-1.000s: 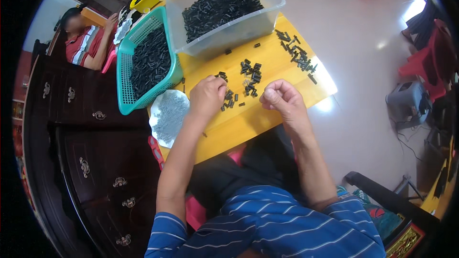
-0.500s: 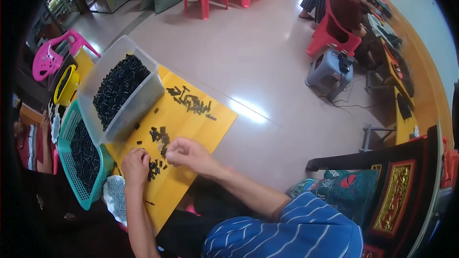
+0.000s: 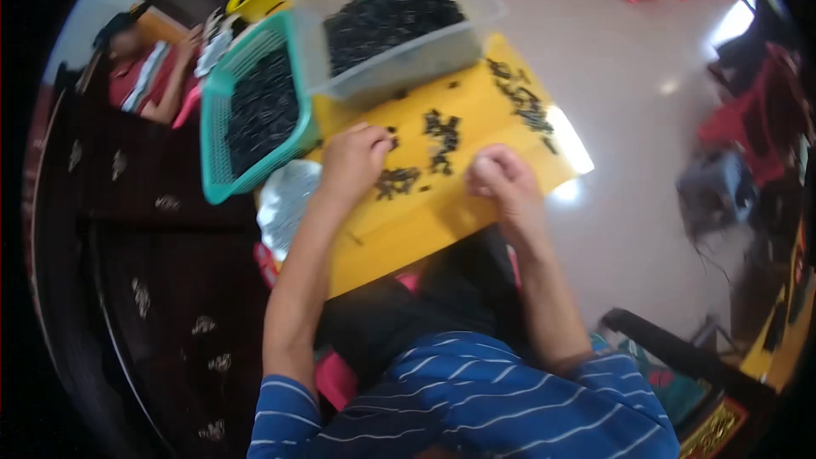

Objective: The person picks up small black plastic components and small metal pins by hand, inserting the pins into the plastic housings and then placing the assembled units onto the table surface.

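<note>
My left hand (image 3: 357,155) is closed, fingertips pinched together, over the yellow tabletop (image 3: 404,242). A dark bit shows at its fingertips, but I cannot tell whether it is held. Over the table's right part is my right hand (image 3: 508,183), its fingers curled into a pinch; what they hold, if anything, is hidden. Between the hands lie two loose heaps of short black pieces, a farther heap (image 3: 442,138) and a nearer heap (image 3: 397,183). Longer, thin dark pieces (image 3: 523,102) are scattered near the table's far right edge. Blur hides their exact kind.
A clear plastic tub (image 3: 408,76) of black pieces stands at the back. Left of it are a teal basket (image 3: 217,140) of black pieces and a silvery-white dish (image 3: 287,204). A yellow basket (image 3: 270,2) is behind. Another person (image 3: 140,68) sits at far left.
The view has swung left, so the table appears farther right and higher. My right hand has moved away from the heaps, widening the gap between my hands. My left hand stays pinched beside them.
</note>
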A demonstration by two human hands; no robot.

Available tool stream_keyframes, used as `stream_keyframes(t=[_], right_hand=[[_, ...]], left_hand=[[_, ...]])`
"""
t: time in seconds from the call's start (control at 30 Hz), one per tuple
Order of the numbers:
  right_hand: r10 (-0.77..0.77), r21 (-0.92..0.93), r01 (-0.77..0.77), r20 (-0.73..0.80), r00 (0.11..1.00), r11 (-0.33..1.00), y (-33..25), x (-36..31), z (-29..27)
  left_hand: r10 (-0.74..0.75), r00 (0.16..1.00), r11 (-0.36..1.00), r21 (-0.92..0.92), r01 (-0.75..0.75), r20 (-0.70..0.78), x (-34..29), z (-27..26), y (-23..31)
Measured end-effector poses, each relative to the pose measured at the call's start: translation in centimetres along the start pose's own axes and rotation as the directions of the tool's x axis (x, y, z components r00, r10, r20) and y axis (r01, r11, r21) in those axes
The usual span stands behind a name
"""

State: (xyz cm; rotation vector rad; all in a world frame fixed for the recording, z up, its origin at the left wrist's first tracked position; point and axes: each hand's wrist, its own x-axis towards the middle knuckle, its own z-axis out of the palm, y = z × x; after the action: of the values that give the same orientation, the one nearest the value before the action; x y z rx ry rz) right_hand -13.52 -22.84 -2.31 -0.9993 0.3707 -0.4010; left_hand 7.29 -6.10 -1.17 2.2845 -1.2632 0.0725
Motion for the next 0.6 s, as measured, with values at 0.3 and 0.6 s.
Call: stream_keyframes(t=[0.3,0.6], right_hand=[[0.033,0.068,-0.033,0.002,0.999,0.997,1.0,0.4,1.4],[0.032,0.018,-0.031,-0.106,0.994,0.999,-0.3,0.1,1.2]], left_hand=[[-0.117,0.990,0.990,0.090,0.111,0.072,-1.8,-1.0,-0.9],[0.034,0.968,0.990,0.122,-0.066,0.248,-0.1,0.8,2.6]])
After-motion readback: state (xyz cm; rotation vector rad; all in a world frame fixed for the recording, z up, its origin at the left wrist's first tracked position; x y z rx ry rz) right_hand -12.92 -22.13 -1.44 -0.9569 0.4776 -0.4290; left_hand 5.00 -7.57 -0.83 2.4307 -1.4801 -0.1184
